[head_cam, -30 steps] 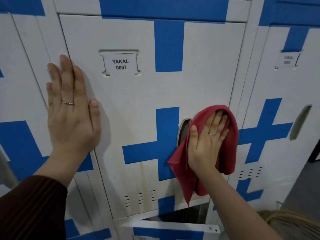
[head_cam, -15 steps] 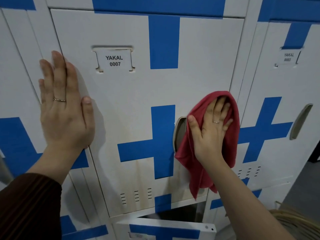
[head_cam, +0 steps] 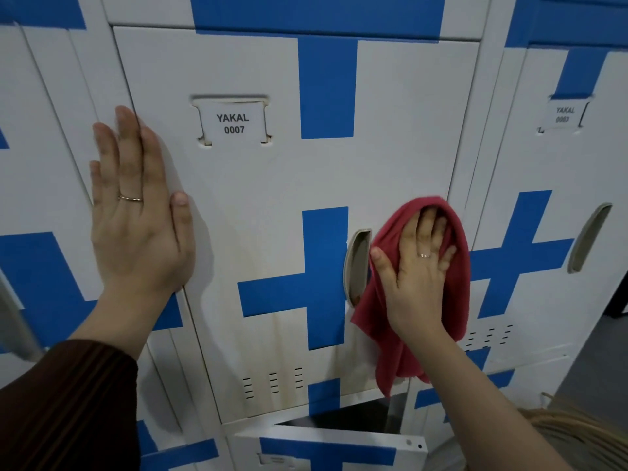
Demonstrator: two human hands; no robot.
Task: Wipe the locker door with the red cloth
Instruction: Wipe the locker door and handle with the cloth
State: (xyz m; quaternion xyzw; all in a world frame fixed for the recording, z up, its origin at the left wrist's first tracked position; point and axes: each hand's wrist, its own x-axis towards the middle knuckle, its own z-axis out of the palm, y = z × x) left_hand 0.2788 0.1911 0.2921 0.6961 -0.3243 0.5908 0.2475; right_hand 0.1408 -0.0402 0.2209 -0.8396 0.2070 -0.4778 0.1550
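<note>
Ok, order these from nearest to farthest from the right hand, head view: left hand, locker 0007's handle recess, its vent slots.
1. Handle recess, just left of the right hand.
2. Vent slots, lower left.
3. Left hand, far left.

Right hand [head_cam: 416,280] fingertips under red cloth [head_cam: 370,314]; neighbouring label [head_cam: 564,114] blurry.

A single head-worn wide-angle view stands close to the door [head_cam: 390,158] marked 0007 and faces it almost square-on, tilted slightly down. The left hand [head_cam: 136,219] and right hand [head_cam: 418,283] sit mid-frame, forearms rising from the lower corners; a neighbour door [head_cam: 550,171] curves off at the right edge
</note>
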